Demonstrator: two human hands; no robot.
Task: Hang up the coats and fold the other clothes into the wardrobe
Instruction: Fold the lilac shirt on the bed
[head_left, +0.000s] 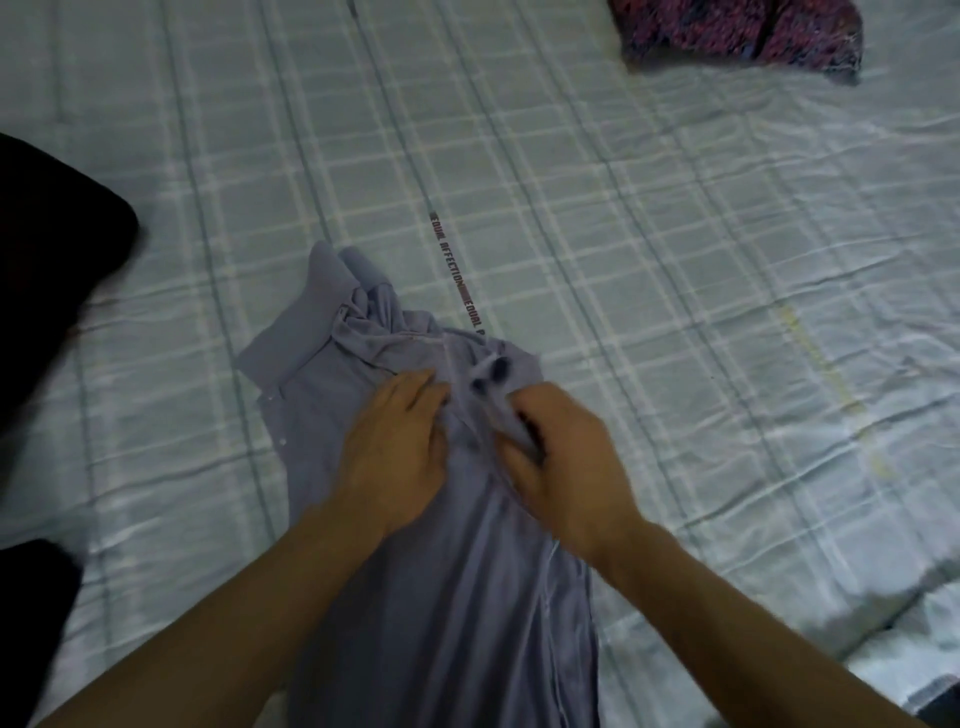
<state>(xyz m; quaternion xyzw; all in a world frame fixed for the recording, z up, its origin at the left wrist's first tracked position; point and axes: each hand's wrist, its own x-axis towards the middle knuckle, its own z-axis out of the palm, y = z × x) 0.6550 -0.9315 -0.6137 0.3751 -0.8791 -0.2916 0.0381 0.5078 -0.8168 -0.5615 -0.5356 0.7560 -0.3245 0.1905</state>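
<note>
Shirt (441, 545) lay lower centre on the bed (623, 234) | left hand (395, 447) pressed it flat, fingers straight | right hand (566, 462) pinched a fold | advice: smooth the bunched collar at centre-left before folding.

The bed (571, 208) has lots of flat, open sheet past the shirt (441, 597) and out to the right, so hands could slide there with nothing in the way. The shirt lies in the near middle, and both hands, the left hand (395, 452) and the right hand (566, 462), sit on it near its bunched-up top. On the left edge a big black thing (47, 270) blocks that side. Far off at the top right lies a dark red patterned cloth (737, 31), well apart from the shirt.
</note>
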